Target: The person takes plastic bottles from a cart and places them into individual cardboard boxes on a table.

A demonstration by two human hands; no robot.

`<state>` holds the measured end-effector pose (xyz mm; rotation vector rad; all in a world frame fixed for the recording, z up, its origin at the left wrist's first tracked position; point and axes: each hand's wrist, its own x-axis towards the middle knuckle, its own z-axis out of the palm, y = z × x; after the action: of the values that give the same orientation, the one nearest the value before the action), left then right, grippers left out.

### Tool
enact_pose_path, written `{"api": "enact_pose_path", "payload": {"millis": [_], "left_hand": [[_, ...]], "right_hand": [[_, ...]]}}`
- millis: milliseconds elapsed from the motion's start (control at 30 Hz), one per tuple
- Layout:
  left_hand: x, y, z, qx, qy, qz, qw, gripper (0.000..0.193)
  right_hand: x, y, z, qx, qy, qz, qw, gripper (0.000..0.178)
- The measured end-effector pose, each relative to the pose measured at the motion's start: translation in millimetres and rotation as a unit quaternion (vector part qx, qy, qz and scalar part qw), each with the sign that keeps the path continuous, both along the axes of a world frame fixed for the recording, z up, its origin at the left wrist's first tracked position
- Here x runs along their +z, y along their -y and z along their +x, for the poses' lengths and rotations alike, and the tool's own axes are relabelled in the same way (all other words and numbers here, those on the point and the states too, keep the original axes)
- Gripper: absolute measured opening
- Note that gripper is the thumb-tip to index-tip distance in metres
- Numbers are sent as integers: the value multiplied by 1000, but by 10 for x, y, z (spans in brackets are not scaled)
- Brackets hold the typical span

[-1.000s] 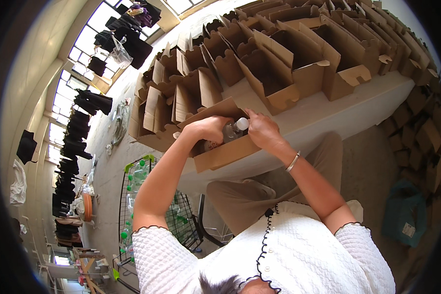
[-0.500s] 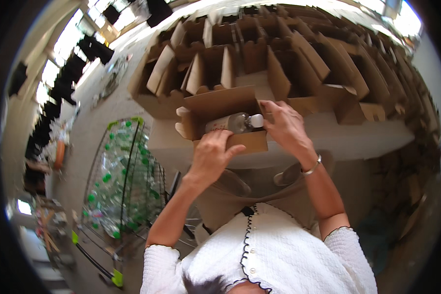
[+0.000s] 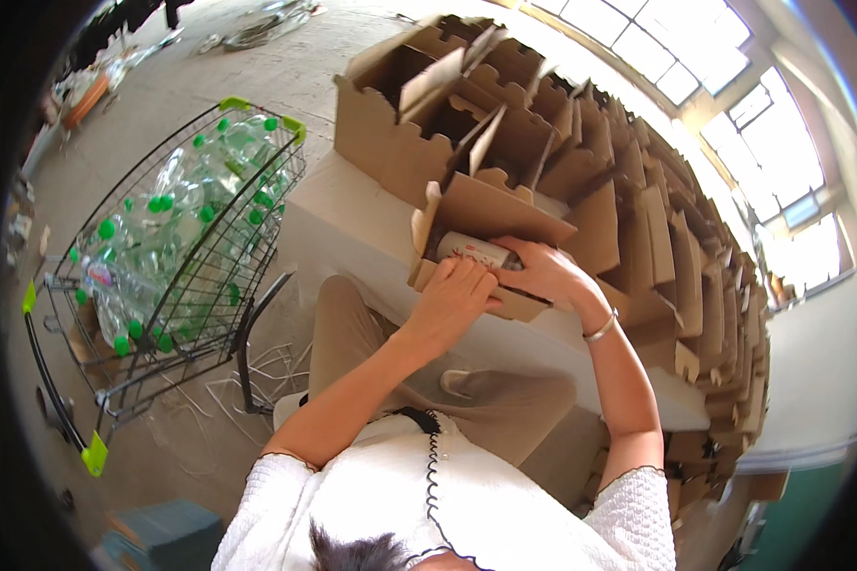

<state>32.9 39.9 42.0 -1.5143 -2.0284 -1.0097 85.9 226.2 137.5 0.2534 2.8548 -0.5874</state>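
Note:
An open cardboard box sits on a white surface in front of me, its back flap standing up. Lying inside is a clear plastic bottle with a pale label. My left hand is curled over the box's near wall, fingertips at the bottle's label. Across the cap end of the bottle lies my right hand, its fingers closed round it and its thumb toward my left hand. The bottle's neck and cap are hidden under the right hand.
Rows of open cardboard boxes crowd the white table ahead and to the right. On my left stands a wire shopping cart full of clear bottles with green caps. White strips litter the floor beneath the cart.
My right hand has moved from the box's right side onto the bottle's cap end, covering the white cap. The left hand stays at the near wall. The whole view has turned to the right.

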Motion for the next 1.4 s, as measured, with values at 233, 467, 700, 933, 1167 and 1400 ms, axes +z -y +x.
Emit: {"api": "enact_pose_path", "payload": {"millis": [233,467,700,933,1167,1400], "left_hand": [[-30,80,4,-37,23,6,999,25],[0,40,-67,-93,56,32,994,22],[-56,-20,-63,-87,67,39,993,23],[35,5,-70,-84,70,10,994,22],[107,-36,-109,-96,74,-1,993,22],[157,446,-83,106,93,182,973,61]], "right_hand": [[167,62,-98,-150,91,-247,953,70],[-391,-89,-178,-79,27,-247,965,56],[-975,-418,-216,133,17,-90,987,45],[-524,-111,-454,184,191,108,958,62],[-949,-515,-520,298,79,27,951,49],[5,-71,99,-2,-196,-182,964,40]]}}
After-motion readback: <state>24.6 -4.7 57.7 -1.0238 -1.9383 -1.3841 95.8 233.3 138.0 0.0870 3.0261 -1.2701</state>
